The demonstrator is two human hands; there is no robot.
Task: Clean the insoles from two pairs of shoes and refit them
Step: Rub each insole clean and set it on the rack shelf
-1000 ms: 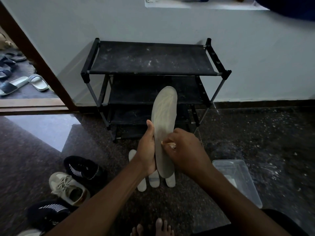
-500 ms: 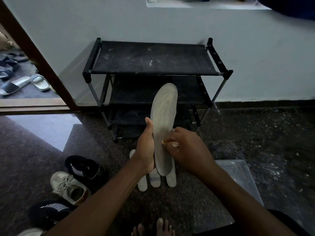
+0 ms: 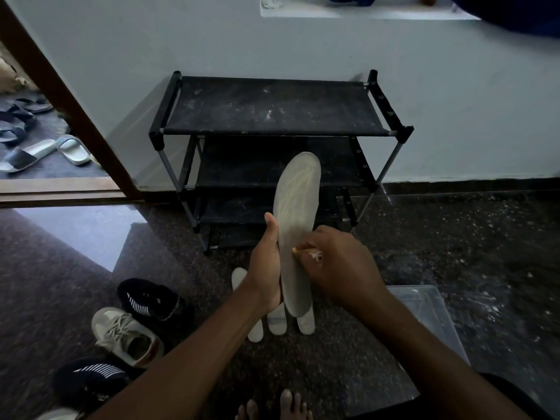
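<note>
Left hand (image 3: 266, 268) fingers clamped round insole (image 3: 298, 207), upright before shoe rack (image 3: 272, 107). Right hand (image 3: 342, 268) fingers pinch small tan object (image 3: 307, 253) against insole. Spare insoles (image 3: 276, 324) on floor before rack.

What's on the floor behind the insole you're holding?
Three insoles lie on the floor; only their ends show. The held insole, left hand and right hand holding a small tan object cover the rest.

Grey insole (image 3: 298, 207) held upright; three pale insoles (image 3: 276, 324) flat below; shoes (image 3: 127, 336) left.
</note>
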